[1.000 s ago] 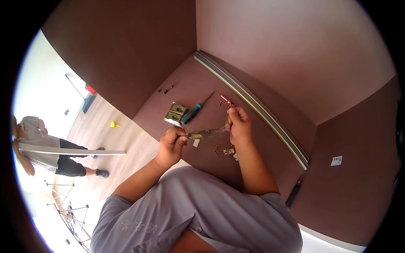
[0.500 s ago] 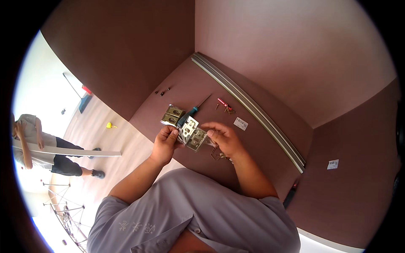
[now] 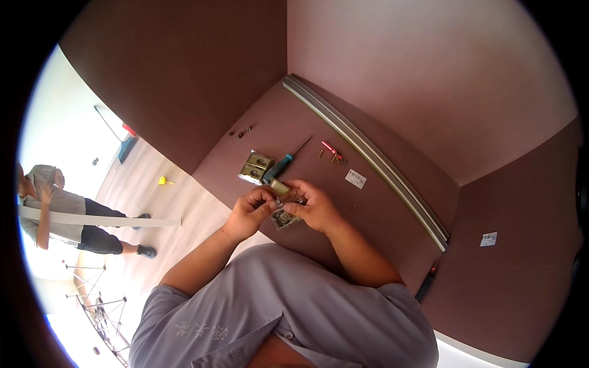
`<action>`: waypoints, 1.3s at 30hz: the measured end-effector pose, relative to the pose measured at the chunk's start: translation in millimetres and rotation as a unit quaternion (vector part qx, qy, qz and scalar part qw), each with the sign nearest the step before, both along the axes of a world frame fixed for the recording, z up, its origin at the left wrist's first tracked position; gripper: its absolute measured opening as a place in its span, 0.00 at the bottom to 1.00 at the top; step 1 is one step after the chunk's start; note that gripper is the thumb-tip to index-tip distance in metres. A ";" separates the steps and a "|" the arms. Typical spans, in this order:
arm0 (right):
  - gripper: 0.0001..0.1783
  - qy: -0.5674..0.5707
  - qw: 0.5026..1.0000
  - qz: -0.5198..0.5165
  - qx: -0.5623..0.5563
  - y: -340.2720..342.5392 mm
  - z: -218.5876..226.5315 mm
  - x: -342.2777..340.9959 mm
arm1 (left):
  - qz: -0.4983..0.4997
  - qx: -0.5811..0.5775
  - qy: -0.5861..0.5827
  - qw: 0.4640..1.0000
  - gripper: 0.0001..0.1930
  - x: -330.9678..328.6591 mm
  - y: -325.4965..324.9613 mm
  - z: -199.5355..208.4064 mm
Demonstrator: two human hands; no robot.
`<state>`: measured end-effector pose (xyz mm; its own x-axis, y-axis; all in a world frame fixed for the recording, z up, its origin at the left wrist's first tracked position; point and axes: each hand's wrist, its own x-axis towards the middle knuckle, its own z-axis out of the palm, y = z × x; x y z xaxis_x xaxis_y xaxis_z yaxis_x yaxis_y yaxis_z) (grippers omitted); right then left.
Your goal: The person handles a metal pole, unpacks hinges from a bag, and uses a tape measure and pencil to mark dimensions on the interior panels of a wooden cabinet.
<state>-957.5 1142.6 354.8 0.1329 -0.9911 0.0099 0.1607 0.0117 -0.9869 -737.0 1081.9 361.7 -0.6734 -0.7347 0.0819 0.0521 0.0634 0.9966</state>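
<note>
My left hand (image 3: 250,213) and my right hand (image 3: 314,208) meet at the middle, fingers pinched on a clear plastic packet of metal hardware plates (image 3: 283,219). One plate (image 3: 280,186) sticks up above the fingertips, while others show below them through the plastic. Fingers hide the middle of the packet. Just beyond my left hand, a second packet of metal plates (image 3: 254,168) lies on the brown panel (image 3: 313,132). Beside it rests a screwdriver (image 3: 280,168) with a teal handle, its shaft pointing away to the right.
Long metal rails (image 3: 368,154) run along the panel's far side, near a white label (image 3: 355,178), a red stick-like piece (image 3: 329,147) and screws (image 3: 337,158). Brown walls rise around. At left, a person (image 3: 61,205) holds a long white strip (image 3: 123,220); a yellow tape measure (image 3: 163,181) lies on the floor.
Both hands have drawn together over the packet, with the right hand moving left onto it. The plates have turned and are more covered by fingers. The view has shifted slightly.
</note>
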 end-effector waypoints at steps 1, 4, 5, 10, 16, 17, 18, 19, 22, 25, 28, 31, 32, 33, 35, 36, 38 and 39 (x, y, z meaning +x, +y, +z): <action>0.30 0.023 1.000 0.012 -0.002 0.8 -2.1 -0.1 | 0.012 0.061 0.024 0.998 0.11 -1.1 0.5 0.1; 0.28 0.103 0.994 -0.018 -0.011 -1.5 -5.8 1.9 | 0.044 0.230 0.096 0.967 0.15 -9.9 -1.8 -0.1; 0.27 0.131 0.991 -0.017 -0.017 -2.5 -4.7 1.3 | 0.050 0.276 0.119 0.952 0.15 -13.6 -7.1 -3.8; 0.22 0.328 0.926 -0.025 -0.186 -1.7 7.7 -0.4 | 0.095 0.403 0.060 0.908 0.14 -19.7 -16.7 -6.6; 0.23 0.163 0.986 -0.038 -0.011 5.9 -1.7 -22.9 | 0.101 0.342 -0.088 0.930 0.12 -19.0 -15.1 -21.4; 0.24 0.136 0.989 -0.052 -0.003 7.5 -1.8 -29.3 | 0.091 0.328 -0.114 0.933 0.12 -18.8 -15.4 -21.3; 0.24 0.110 0.992 -0.066 0.006 7.6 -1.3 -35.6 | 0.081 0.315 -0.139 0.936 0.12 -18.2 -15.3 -20.8; 0.25 0.084 0.993 -0.080 0.015 7.9 -1.3 -40.7 | 0.073 0.295 -0.160 0.939 0.12 -17.1 -14.5 -18.7; 0.28 0.062 0.996 -0.057 0.035 11.2 0.2 -53.0 | 0.029 0.224 -0.229 0.947 0.12 -16.0 -12.9 -3.5; 0.29 0.036 0.997 -0.053 0.046 12.5 0.5 -53.4 | -0.005 0.145 -0.264 0.954 0.13 -10.3 -12.1 6.3; 0.30 -0.032 0.996 -0.039 0.072 13.3 -1.4 -44.7 | 0.018 0.157 -0.166 0.974 0.14 -8.7 -0.8 10.4; 0.31 -0.085 0.993 -0.019 0.078 15.5 -0.9 -26.2 | 0.023 0.217 -0.087 0.972 0.13 -15.8 9.0 20.6; 0.31 -0.099 0.992 -0.012 0.078 16.1 -0.4 -20.6 | 0.015 0.194 -0.113 0.974 0.13 -14.4 6.9 12.0; 0.31 -0.123 0.989 -0.005 0.079 15.3 -1.0 -17.0 | 0.008 0.171 -0.139 0.975 0.12 -12.8 5.1 4.4; 0.29 -0.171 0.982 0.009 0.079 14.2 -5.0 -13.3 | 0.032 0.117 -0.162 0.979 0.09 -8.6 4.9 -2.2; 0.28 -0.224 0.971 0.000 0.083 13.8 -10.7 -14.3 | 0.038 0.073 -0.174 0.981 0.08 -6.8 5.3 -2.6; 0.25 -0.329 0.940 -0.014 0.091 11.9 -23.7 -17.1 | 0.060 0.020 -0.151 0.987 0.07 -1.7 6.3 -5.3; 0.25 -0.361 0.926 -0.031 0.102 10.6 -27.4 -19.8 | 0.075 0.011 -0.115 0.990 0.06 1.2 6.7 -9.1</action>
